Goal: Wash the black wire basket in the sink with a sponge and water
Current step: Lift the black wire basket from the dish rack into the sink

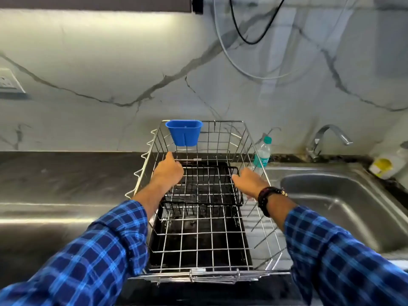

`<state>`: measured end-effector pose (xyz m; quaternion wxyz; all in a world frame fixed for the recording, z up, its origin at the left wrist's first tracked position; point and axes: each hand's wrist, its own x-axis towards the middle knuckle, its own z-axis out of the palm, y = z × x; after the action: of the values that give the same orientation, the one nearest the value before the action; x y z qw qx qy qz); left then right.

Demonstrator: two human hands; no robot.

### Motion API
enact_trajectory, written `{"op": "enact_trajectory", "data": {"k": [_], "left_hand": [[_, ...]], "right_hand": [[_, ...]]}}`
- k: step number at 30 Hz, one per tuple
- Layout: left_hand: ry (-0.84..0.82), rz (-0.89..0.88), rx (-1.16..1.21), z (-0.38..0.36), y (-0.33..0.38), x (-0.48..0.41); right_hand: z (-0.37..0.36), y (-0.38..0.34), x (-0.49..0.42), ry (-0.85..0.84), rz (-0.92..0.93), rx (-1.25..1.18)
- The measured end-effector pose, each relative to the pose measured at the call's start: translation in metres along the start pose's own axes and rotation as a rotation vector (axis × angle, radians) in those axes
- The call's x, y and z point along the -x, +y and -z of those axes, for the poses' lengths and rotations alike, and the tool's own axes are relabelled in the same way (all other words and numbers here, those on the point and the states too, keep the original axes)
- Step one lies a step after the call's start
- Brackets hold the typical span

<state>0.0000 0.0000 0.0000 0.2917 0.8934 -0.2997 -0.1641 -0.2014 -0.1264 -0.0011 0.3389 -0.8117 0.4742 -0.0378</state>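
Two hands [205, 175] gripping black wire basket [203, 191], inside steel rack [220, 246]

Left hand [169, 171]: fingertips hidden behind black wire basket [205, 186] rim. Right hand [249, 181]: fingers hidden. Bottle [262, 152]: label unreadable. Yellow-labelled container [385, 164]: blurred, contents indeterminate.

The black wire basket [205, 184] sat level inside a larger steel rack [198, 244], left of the sink [344, 208].
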Motion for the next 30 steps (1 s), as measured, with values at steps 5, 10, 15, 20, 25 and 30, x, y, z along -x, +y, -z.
{"op": "enact_trajectory", "data": {"k": [5,10,15,20,25,30], "left_hand": [[0.096,0.025,-0.188,-0.010,-0.003,-0.011],[0.016,0.129,-0.312,-0.018,-0.006,-0.006],[-0.050,0.109,-0.354,-0.014,-0.016,-0.007],[0.105,0.004,-0.381,0.036,0.011,-0.009],[0.244,-0.094,-0.404,0.091,0.068,0.000],[0.169,-0.191,-0.328,0.065,0.148,0.016]], "right_hand": [[-0.011,-0.006,-0.031,0.075,-0.087,-0.013],[-0.026,-0.001,-0.039,0.090,-0.109,0.135],[-0.023,-0.001,-0.034,0.133,-0.109,0.049],[0.033,-0.032,-0.013,0.153,0.089,0.014],[0.115,-0.053,0.012,0.264,0.190,0.067],[0.187,-0.001,0.017,0.375,0.138,0.085]]}}
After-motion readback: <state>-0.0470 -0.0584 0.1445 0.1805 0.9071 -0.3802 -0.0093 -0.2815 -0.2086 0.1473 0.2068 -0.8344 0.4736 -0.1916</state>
